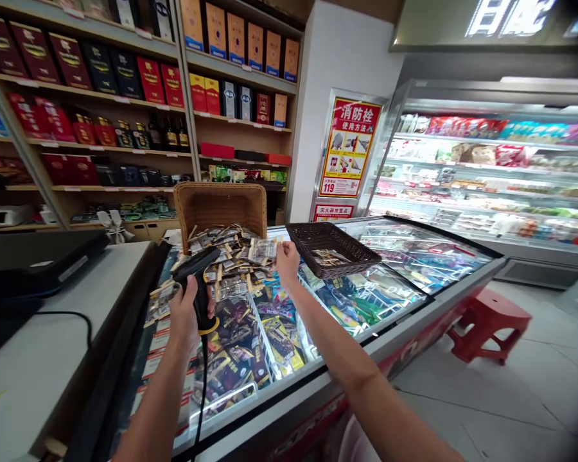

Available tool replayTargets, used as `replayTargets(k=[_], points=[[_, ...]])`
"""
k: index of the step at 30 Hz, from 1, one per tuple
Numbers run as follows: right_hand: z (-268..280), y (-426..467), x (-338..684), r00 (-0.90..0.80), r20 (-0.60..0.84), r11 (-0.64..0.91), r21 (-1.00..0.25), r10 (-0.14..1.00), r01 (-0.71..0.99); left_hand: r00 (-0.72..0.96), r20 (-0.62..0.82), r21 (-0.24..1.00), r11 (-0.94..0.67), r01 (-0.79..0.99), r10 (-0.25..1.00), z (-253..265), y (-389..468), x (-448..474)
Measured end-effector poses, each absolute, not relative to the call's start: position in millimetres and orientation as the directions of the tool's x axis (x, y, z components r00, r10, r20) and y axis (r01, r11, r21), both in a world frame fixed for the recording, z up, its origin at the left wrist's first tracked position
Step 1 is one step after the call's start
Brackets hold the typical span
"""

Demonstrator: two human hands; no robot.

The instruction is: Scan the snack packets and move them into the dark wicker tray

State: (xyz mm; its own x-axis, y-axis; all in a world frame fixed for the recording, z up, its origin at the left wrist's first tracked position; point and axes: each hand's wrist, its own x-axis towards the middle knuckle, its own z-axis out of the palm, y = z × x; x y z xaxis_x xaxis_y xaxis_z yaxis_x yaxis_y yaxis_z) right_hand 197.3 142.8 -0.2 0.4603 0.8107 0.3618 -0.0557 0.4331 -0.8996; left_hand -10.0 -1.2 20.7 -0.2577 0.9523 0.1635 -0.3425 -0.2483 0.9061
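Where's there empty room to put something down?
Try the pale counter, between the black equipment and the freezer's dark edge, or the freezer glass right of the dark basket. It's crowded by the wicker basket, where packets spread over the glass.

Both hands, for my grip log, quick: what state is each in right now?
Left hand: closed around the black handheld scanner.
Right hand: closed, pinching a small packet by its edge.

I have packets [231,253] in and before the basket [221,196] on the freezer [446,300], tray [351,266] right of it, counter [118,279] left, stool [498,314] right, shelves [186,83] far behind.
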Motion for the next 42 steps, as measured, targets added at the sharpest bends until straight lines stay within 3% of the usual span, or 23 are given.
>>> replayTargets(k=[7,10,17,31,39,42], points=[[-14.9,108.2,259.1,0.56,0.208,0.325,-0.938,0.802,-0.117,0.035,0.172,0.98,-0.168,-0.106,0.984,7.7,-10.3,16.4],[-12.0,110.9,264.9,0.554,0.185,0.321,-0.933,0.812,-0.159,0.074,0.192,0.981,-0.189,-0.042,0.979,10.4,-19.6,27.2],[-14.6,116.8,272.5,0.629,0.218,0.342,-0.936,0.746,-0.08,0.147,0.184,0.981,-0.19,0.027,0.972,4.0,-14.0,26.3],[-17.2,119.2,272.2,0.617,0.236,0.333,-0.942,0.751,-0.044,0.158,0.167,0.982,-0.179,0.066,0.973,0.5,-8.7,22.6],[-15.0,120.4,268.0,0.543,0.097,0.271,-0.929,0.834,-0.25,0.022,0.157,0.987,-0.157,-0.029,0.987,6.2,-14.0,27.9],[-12.3,125.1,275.1,0.597,0.06,0.333,-0.872,0.8,-0.358,-0.024,0.144,0.986,-0.145,-0.082,0.989,5.8,-8.5,23.4]])
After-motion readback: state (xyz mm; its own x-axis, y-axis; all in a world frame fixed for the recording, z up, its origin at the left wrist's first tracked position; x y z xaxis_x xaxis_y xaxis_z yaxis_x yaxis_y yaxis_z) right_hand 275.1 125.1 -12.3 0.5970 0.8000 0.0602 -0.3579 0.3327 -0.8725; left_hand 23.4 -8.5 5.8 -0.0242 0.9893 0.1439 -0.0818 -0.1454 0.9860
